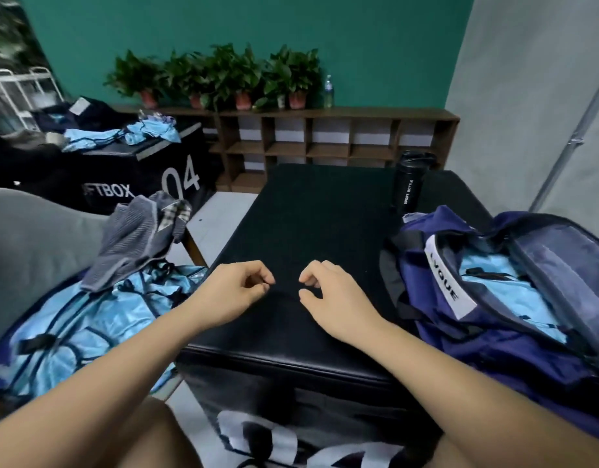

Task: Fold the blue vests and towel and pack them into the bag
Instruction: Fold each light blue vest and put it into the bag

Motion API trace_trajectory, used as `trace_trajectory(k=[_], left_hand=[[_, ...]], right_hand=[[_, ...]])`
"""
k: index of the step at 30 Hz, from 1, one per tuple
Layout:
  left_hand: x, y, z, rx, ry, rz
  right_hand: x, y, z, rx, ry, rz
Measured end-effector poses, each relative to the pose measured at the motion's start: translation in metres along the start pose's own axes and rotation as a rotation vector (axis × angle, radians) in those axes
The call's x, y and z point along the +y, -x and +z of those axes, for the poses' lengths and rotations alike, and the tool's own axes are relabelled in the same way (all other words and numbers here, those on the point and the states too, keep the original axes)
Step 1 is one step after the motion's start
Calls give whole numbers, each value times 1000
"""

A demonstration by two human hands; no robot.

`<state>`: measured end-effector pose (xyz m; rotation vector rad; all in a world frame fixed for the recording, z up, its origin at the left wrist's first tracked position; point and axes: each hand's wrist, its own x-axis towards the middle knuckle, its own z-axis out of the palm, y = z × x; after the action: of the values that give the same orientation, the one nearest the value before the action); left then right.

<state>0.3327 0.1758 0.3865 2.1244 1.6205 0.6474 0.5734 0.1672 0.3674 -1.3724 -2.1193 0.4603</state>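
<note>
Left hand and right hand hover empty, fingers loosely curled, over the bare black padded tabletop, probably between garments. Near left, crumpled light-blue mesh vests wait under a grey striped towel. Right, the open navy fabric bag already holds blue fabric.

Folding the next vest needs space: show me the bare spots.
Bare: the black box top, near edge out to the sport bottle, left of the bag. Crowded: the chair on the left, heaped with vests and the towel.
</note>
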Motion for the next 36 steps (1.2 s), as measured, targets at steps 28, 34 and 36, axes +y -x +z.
trace_trajectory(k=[28,34,36], left_hand=[[-230,75,-39,111,-335,-395],[-237,86,-48,47,-448,-413],[-235,89,-53,91,-410,-403]], right_hand=[[11,-15,79,-83,190,-35],[9,-11,78,-83,199,-36],[8,-9,77,-87,207,-36]])
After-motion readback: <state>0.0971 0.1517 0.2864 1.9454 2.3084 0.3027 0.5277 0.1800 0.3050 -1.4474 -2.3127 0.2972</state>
